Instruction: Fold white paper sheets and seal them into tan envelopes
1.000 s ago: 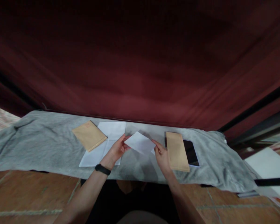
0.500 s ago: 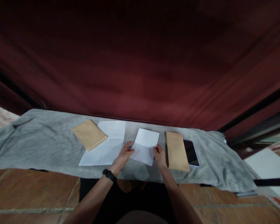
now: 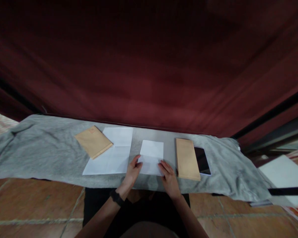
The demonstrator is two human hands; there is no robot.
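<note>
A small white sheet of paper (image 3: 152,149) with a crease across it lies on the grey cloth in front of me. My left hand (image 3: 132,170) holds its lower left edge between thumb and fingers. On the right edge rest the stretched fingers of my right hand (image 3: 169,177), lying flat on the paper. Left of my left hand is a larger creased white sheet (image 3: 114,162). A brown envelope (image 3: 93,142) overlaps that sheet's left side. To the right of my right hand lies a long stack of brown envelopes (image 3: 188,160).
A dark-screened tablet (image 3: 202,161) sits partly under the brown stack. Grey cloth (image 3: 49,148) covers the narrow table. A dark red curtain (image 3: 149,96) hangs behind it. At the far right is a white panel (image 3: 285,175) with a black bar across it.
The small sheet has turned straighter and now lies flatter on the cloth. My right hand has gone from gripping its edge to lying with fingers extended on it.
</note>
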